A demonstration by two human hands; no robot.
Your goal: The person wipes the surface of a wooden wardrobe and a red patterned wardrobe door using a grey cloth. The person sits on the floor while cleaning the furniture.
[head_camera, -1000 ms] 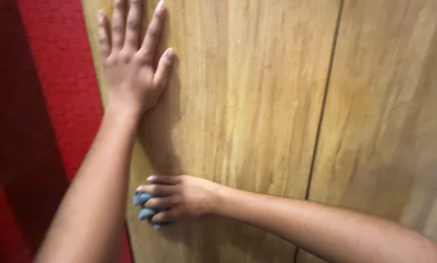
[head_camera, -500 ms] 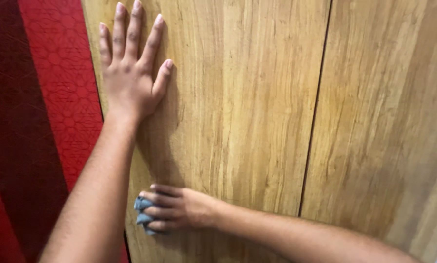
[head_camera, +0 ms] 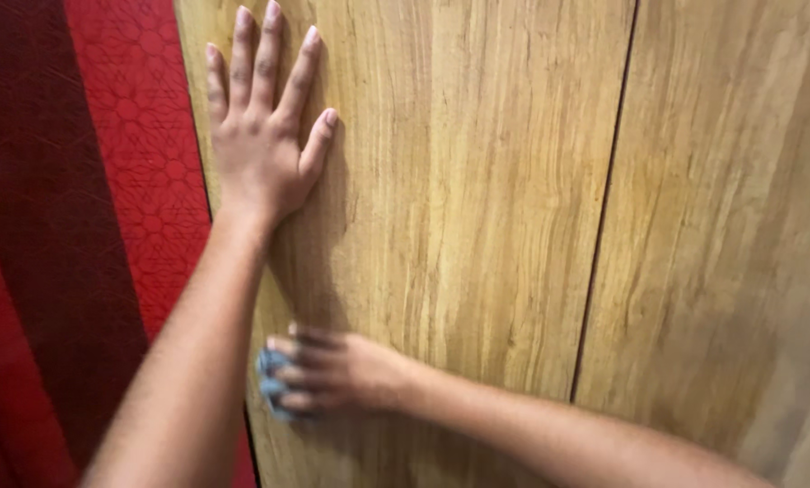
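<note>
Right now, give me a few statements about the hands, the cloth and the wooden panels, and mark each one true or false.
1. The left hand lies flat with spread fingers on the light brown wooden panel. True.
2. The right hand holds a yellow sponge. False: it presses a small blue cloth.
3. A dark vertical seam separates two panels. True.
4. The patterned surface left of the panel is green. False: it is red.

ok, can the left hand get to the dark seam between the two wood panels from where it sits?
Probably yes. The left hand lies flat and open on the wood panel, holding nothing. Only bare wood lies between it and the seam. The right hand, gripping the blue cloth, sits lower, out of that path.
</note>
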